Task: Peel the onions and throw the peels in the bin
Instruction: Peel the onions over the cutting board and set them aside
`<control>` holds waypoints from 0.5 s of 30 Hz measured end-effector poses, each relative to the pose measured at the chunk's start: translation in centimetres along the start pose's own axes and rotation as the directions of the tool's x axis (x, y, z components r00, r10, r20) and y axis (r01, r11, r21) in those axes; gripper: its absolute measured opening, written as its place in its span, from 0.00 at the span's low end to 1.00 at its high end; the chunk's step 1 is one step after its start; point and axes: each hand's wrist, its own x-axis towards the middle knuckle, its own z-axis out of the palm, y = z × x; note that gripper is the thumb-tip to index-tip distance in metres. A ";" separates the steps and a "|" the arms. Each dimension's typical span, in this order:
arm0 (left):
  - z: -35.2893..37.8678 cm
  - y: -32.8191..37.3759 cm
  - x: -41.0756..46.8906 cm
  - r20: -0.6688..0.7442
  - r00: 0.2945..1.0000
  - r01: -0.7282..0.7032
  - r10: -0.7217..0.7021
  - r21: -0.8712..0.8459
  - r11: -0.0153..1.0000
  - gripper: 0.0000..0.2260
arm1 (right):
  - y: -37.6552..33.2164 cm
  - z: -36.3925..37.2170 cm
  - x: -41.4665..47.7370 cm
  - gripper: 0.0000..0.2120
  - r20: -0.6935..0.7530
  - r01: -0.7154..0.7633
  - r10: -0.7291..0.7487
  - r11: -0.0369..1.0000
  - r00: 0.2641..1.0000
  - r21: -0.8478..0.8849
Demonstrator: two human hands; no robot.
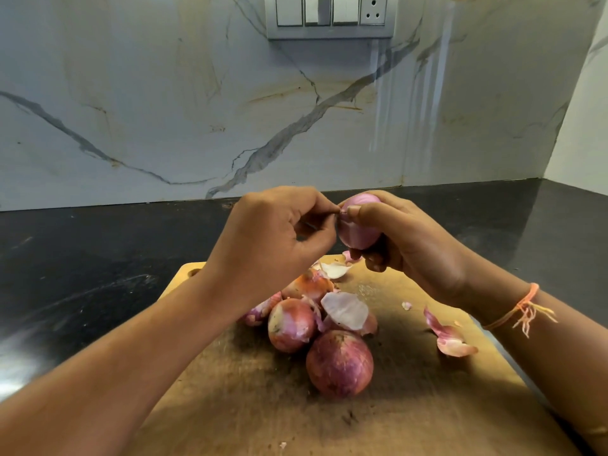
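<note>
Your right hand [411, 245] curls its grip round a smooth, glossy purple onion [357, 227], held above the far edge of the scuffed wooden board [411, 406]. Your left hand [273, 238] pinches the onion at its tip. Papery, curled peels [345, 309] and round unpeeled onions [340, 363] lie mid-board.

Onion [357, 230], perhaps half-peeled, in right hand [418, 248]
</note>
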 end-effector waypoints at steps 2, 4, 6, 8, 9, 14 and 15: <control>0.1 0.0 0.0 -0.003 1.000 0.026 -0.026 0.004 1.000 0.09 | 0.1 0.2 0.0 0.18 0.011 -0.008 0.008 1.000 1.000 0.008; 0.2 0.0 0.0 -0.011 0.998 0.059 -0.059 -0.004 0.998 0.07 | 0.0 0.3 0.0 0.18 0.014 -0.005 0.005 1.000 1.000 0.004; 0.4 0.1 0.1 -0.034 0.992 0.117 -0.119 -0.047 0.992 0.05 | -0.1 0.4 0.0 0.17 0.013 0.016 -0.016 1.000 1.000 -0.003; 0.5 -0.1 0.2 -0.061 0.978 0.194 -0.200 -0.094 0.976 0.03 | -0.2 0.7 -0.2 0.17 0.012 0.051 -0.051 0.999 0.999 0.001; 0.4 -0.4 0.3 -0.080 0.968 0.229 -0.239 -0.112 0.967 0.03 | -0.3 0.8 -0.2 0.17 0.010 0.064 -0.064 0.998 0.998 0.010; -0.1 -1.4 0.3 -0.094 0.947 0.296 -0.308 -0.126 0.947 0.06 | -0.2 0.3 0.0 0.19 -0.039 0.028 -0.024 0.995 0.999 0.095; -0.1 -1.3 0.2 -0.076 0.950 0.292 -0.303 -0.124 0.948 0.05 | -0.1 0.1 0.1 0.19 -0.041 0.011 -0.006 0.993 0.999 0.121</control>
